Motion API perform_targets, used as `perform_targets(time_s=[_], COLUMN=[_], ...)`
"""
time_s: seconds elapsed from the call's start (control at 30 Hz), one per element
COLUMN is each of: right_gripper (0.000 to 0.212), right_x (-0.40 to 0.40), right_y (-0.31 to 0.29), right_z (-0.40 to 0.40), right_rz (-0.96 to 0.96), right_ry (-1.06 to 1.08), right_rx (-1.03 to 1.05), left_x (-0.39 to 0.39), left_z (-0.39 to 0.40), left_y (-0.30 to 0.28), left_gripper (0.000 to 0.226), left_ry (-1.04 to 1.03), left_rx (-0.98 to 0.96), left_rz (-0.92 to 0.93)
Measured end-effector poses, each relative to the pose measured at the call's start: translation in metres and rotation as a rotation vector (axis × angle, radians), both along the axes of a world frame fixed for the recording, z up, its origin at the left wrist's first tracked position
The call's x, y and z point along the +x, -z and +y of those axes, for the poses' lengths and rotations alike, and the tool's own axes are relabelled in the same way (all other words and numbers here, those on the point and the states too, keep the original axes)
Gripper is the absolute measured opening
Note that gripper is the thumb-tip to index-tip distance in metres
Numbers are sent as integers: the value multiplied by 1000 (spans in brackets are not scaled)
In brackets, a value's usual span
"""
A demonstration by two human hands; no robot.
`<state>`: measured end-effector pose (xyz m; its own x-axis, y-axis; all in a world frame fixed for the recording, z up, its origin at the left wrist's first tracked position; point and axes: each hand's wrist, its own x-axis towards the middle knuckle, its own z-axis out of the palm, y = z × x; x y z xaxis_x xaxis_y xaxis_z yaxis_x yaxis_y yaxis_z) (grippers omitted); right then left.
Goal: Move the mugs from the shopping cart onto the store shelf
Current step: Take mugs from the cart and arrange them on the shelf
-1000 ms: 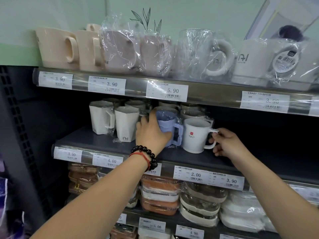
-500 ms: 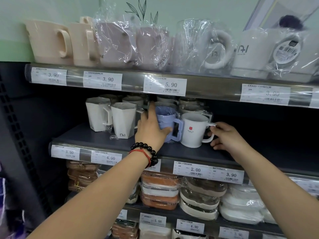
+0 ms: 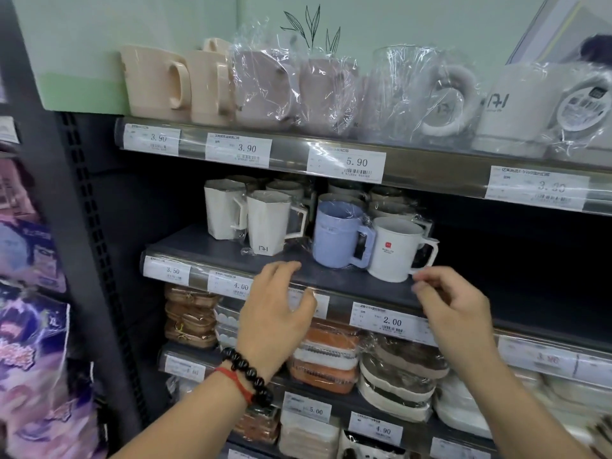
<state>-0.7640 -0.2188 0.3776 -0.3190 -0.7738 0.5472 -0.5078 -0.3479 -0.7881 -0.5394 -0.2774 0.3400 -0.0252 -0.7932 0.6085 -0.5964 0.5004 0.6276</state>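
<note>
**Both mugs parked on the middle shelf, hands off**

So the blue mug (image 3: 337,235) and the white mug (image 3: 399,248) are both sitting upright on the dark middle shelf (image 3: 212,241), rims up, long axis vertical. They're right next to each other near the front edge, blue on the left, and the blue one's handle looks like it touches the white mug's side. Both handles stick out to the right. The white one has a small red logo facing the camera. The blue one is in clear wrap, which makes its surface a bit hard to read.

The left hand (image 3: 276,311) hangs in front of the shelf edge, just below and left of the blue mug, back of the hand toward the camera, fingers loosely curled with nothing in them. There's a black bead bracelet (image 3: 248,376) and a red cord on that wrist. The right hand (image 3: 455,308) is at about the same height, just below the white mug's handle, fingers bent loosely, also holding nothing. Its fingertips are blurry, so I can't tell if they graze the shelf lip.

Behind the two mugs are more cups, mostly hidden. Angular white cups (image 3: 265,223) stand to the left. Price tags (image 3: 392,321) are partly covered by the hands.
</note>
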Motion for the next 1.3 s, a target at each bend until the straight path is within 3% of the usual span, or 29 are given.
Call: perform_targets(time_s=[0.27, 0.5, 0.83, 1.03, 1.3], right_gripper=[13, 14, 11, 10, 7], right_x=[103, 219, 437, 544, 632], right_y=[50, 104, 160, 191, 228], right_z=[-9, -6, 48, 95, 132], right_rz=[265, 296, 379, 455, 577], right_ry=[-291, -547, -893, -1038, -1175], right_rx=[46, 154, 276, 262, 335], left_x=[78, 172, 350, 433, 502], left_z=[38, 91, 214, 296, 356], left_y=[39, 78, 124, 162, 190], left_gripper=[48, 44, 29, 43, 43], left_ry=[-85, -323, -630, -817, -992], left_rx=[281, 434, 668, 793, 869], left_rz=[-264, -294, -154, -26, 77])
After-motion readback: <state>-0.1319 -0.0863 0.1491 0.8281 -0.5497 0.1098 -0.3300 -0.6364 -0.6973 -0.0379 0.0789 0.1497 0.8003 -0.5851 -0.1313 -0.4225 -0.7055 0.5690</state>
